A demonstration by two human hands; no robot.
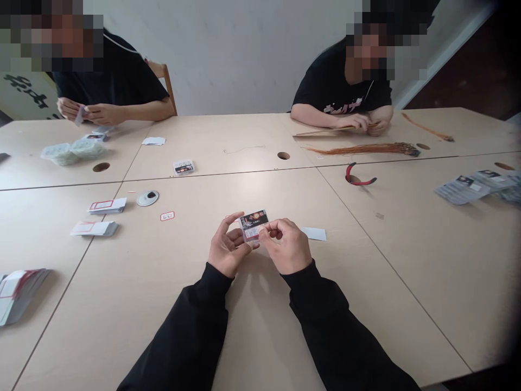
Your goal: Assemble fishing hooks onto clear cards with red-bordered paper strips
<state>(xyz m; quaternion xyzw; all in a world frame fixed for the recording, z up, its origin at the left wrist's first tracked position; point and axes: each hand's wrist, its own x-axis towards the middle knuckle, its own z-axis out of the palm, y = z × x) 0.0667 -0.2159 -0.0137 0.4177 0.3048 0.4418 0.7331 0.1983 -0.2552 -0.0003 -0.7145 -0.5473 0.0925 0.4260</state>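
Over the middle of the table, my left hand (228,245) grips a small flat plastic box (254,218) by its edges. The box has a black printed front with an orange mark and a white, red-edged label along its lower part. The thumb and forefinger of my right hand (287,245) are pinched at the box's lower right, over the label's end. Whether they hold the label's edge or just press on the box is hidden by the fingers. A blank white card (315,233) lies just right of my right hand.
Card stacks (94,228) lie left, near a round white disc (147,197) and a red-bordered sticker (167,216). Another small box (184,167) sits farther back. Red-handled pliers (360,181), orange wires (366,150) and packaged boxes (468,187) are right. Two people work opposite.
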